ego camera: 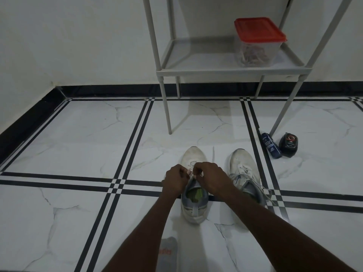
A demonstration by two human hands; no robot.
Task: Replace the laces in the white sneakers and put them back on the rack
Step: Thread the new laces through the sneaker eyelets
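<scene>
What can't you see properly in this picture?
- Head view: the lace on the left sneaker is covered by the left hand and right hand.
- The rack is cut off by the top edge.
- Labels on the blue bottle are too small.
- The tub contents are blurry.

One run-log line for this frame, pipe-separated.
left hand, right hand: pinching lace on left sneaker | right sneaker: floor, laced | rack: no shoes

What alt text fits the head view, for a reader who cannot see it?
Both hands, left hand and right hand, pinch a lace over the left sneaker on a tiled floor; the right sneaker sits beside it. Behind, a grey rack holds a red-lidded container.
</scene>
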